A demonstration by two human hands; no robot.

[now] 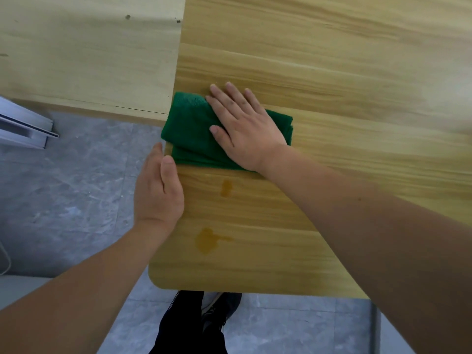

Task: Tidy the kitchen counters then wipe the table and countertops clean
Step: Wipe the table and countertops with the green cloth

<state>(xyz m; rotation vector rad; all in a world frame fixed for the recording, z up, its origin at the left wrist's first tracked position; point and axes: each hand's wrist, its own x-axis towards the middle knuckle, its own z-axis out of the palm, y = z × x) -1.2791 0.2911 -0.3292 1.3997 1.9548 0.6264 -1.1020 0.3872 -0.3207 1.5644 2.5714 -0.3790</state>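
A folded green cloth [189, 131] lies at the left edge of the wooden table [332, 72], slightly overhanging it. My right hand [242, 126] presses flat on the cloth with straight fingers. My left hand [158, 190] rests against the table's left edge just below the cloth, thumb on top of the surface and fingers over the side. Two brownish wet stains mark the table near me, a small stain [226, 187] and a larger stain [208, 240].
A paler wooden countertop [89, 60] adjoins the table at the upper left. Grey tiled floor [71, 195] lies below, with a white frame-like object [23, 129] at the left. My dark trousers and shoes [201, 323] show under the table's near edge.
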